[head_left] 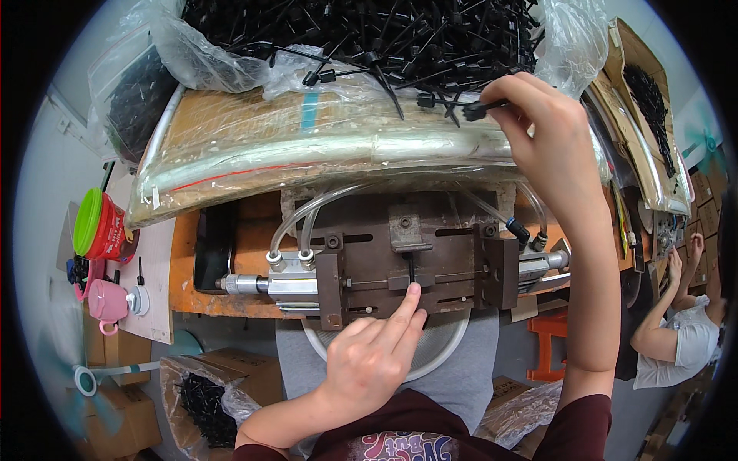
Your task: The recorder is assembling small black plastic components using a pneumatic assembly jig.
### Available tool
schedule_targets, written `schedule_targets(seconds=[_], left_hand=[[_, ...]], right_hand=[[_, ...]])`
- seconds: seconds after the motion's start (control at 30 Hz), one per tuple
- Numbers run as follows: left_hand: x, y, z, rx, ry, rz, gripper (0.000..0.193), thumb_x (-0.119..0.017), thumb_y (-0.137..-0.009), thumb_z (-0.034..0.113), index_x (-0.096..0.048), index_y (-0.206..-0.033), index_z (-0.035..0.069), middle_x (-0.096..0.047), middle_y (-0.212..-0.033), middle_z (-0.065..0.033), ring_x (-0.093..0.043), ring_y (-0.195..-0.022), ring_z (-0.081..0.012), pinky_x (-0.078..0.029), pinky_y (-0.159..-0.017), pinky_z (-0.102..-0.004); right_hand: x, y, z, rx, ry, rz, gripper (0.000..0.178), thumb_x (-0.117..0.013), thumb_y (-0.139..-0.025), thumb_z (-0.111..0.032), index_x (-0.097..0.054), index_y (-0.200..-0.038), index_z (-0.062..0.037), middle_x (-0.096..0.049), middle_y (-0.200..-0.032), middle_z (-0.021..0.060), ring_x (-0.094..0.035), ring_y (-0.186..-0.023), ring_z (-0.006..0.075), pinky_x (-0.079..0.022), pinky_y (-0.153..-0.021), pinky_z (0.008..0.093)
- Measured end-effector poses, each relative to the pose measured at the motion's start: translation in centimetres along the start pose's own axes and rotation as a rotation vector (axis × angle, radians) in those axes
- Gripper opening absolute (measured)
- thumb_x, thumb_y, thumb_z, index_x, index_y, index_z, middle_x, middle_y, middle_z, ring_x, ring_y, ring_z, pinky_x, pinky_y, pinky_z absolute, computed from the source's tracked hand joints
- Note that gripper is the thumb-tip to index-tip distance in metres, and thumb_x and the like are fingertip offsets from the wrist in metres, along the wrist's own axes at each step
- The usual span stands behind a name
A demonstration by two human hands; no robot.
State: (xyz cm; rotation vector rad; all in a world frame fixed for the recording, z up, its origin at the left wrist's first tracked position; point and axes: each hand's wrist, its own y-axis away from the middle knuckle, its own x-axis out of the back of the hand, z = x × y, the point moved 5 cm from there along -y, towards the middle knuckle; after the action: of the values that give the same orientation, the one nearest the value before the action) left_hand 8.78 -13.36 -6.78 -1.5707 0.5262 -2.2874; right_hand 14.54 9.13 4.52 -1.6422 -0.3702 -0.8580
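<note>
My left hand (367,359) reaches over a dark metal clamping fixture (373,257). Its index finger is stretched out, the tip touching the lower end of a thin black plastic part (411,267) at the fixture's middle; the other fingers are partly curled and hold nothing. Up and to the right, my right hand (547,115) pinches a black plastic part with a blocky head and thin stem (475,112), just in front of a large heap of similar parts (369,38). Other parts lie close by its fingertips, and how many it grips is hard to tell.
Air cylinders with clear hoses (292,288) flank the fixture. A plastic-covered padded edge (307,157) runs behind it. At left stand a red bucket (108,230) and a pink cup (108,301). A round basket (453,342) rests below. Another person (673,338) sits at right.
</note>
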Motion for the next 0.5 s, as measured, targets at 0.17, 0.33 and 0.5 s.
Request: schedule_targets(seconds=[0.17,0.33,0.5], left_hand=[[0.2,-0.3,0.0,0.002,0.018,-0.029,0.025,-0.08,-0.075,0.01,-0.075,-0.098,0.003,-0.069,-0.124,-0.0146,-0.066,-0.062,-0.0166,-0.051,-0.059,-0.0259],[0.2,-0.2,-0.1,0.021,0.011,-0.043,0.023,-0.08,-0.075,0.01,-0.075,-0.097,0.003,-0.069,-0.124,-0.014,-0.065,-0.06,-0.0167,-0.051,-0.058,-0.0262],[1.0,-0.7,0.1,0.002,-0.007,-0.146,0.031,-0.081,-0.076,0.016,-0.073,-0.104,0.004,-0.071,-0.121,-0.012,-0.066,-0.061,-0.0169,-0.051,-0.057,-0.0259]], right_hand=[[1.3,0.9,-0.3,-0.103,-0.201,-0.017,0.02,-0.072,-0.082,-0.008,-0.069,-0.1,0.0,-0.066,-0.092,0.0084,-0.067,-0.083,0.0207,-0.053,-0.08,0.0315],[2.3,2.8,-2.4,-0.304,-0.582,-0.098,0.028,-0.073,-0.086,-0.007,-0.064,-0.109,0.0047,-0.065,-0.111,0.0102,-0.064,-0.101,0.0157,-0.049,-0.093,0.03],[3.5,6.6,-5.7,-0.262,-0.673,-0.051,0.036,-0.084,-0.073,-0.001,-0.063,-0.103,0.0023,-0.065,-0.12,0.0188,-0.067,-0.097,0.0206,-0.053,-0.088,0.0326]])
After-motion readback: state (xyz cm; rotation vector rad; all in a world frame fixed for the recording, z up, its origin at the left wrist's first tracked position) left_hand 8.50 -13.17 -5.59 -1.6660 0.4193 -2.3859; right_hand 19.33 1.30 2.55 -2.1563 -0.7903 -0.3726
